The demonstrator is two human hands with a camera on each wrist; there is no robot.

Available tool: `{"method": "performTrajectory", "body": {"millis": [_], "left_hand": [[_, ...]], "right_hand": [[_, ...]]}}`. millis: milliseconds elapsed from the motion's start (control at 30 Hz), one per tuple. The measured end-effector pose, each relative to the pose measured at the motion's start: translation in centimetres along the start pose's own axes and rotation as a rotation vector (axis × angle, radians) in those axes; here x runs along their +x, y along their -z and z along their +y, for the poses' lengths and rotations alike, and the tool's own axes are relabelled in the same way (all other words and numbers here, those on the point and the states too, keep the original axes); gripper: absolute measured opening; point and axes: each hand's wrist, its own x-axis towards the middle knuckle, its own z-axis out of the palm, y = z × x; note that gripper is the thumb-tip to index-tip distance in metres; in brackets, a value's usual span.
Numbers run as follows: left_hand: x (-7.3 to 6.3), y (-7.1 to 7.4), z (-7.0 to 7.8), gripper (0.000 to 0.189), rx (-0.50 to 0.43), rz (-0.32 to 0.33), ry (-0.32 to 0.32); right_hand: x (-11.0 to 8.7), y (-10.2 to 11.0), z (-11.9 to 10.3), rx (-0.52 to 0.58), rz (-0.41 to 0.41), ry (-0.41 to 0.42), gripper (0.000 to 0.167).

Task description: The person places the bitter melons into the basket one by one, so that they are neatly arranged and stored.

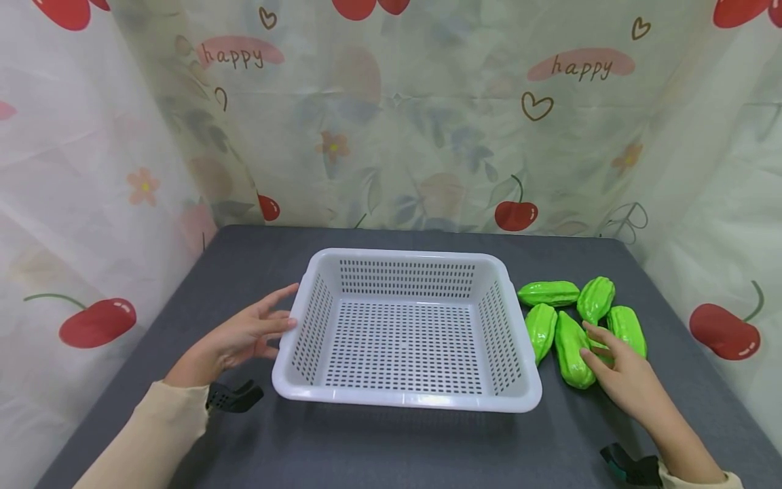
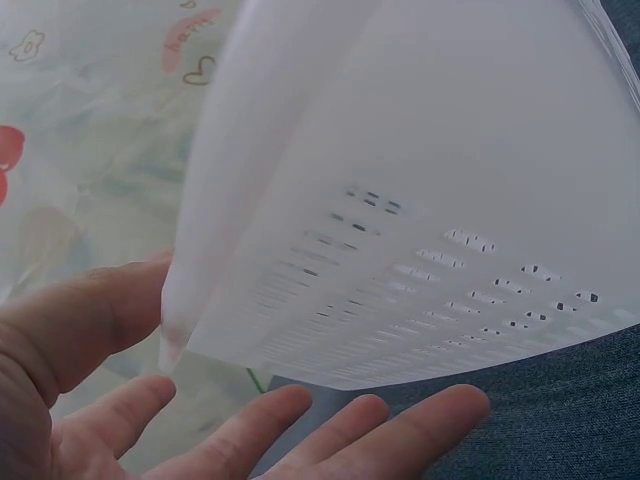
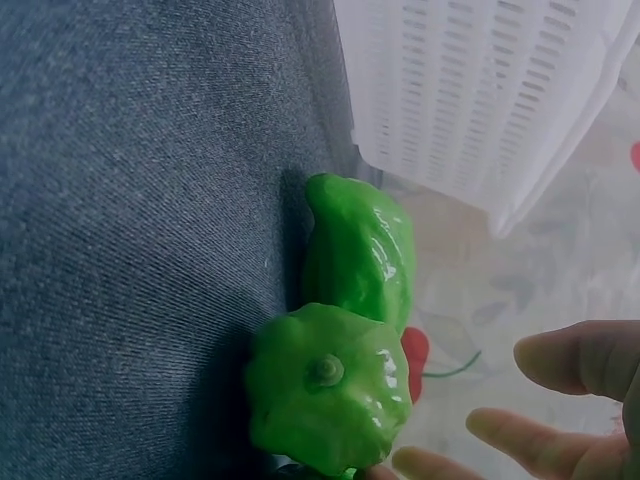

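Observation:
A white perforated plastic basket (image 1: 403, 339) stands in the middle of the dark table, nothing inside it. My left hand (image 1: 244, 336) is at its left rim with fingers spread; in the left wrist view the thumb (image 2: 95, 315) and index fingertip are right at the rim's edge. To the right of the basket lie several glossy, ridged green peppers (image 1: 573, 352). Over the nearest of them my right hand (image 1: 629, 373) reaches with fingers apart, partly hiding one. The right wrist view shows a pepper (image 3: 330, 385) stem end first, close to the fingertips.
A dark grey cloth covers the table (image 1: 391, 448). Patterned curtains (image 1: 397, 156) enclose the back and both sides. Two peppers, one at the upper left (image 1: 548, 293) and one below it (image 1: 540, 331), lie close against the basket's right side.

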Motion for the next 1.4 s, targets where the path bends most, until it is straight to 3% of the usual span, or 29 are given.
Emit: {"method": "performTrajectory", "body": {"millis": [1033, 1400], "left_hand": [[0.0, -0.2, 0.4, 0.088, -0.023, -0.031, 0.003], [0.0, -0.2, 0.5, 0.087, -0.044, -0.045, -0.001]], "right_hand": [[0.7, -0.8, -0.1, -0.105, -0.070, -0.026, 0.073], [0.9, -1.5, -0.5, -0.135, -0.065, 0.043, 0.072]]}}
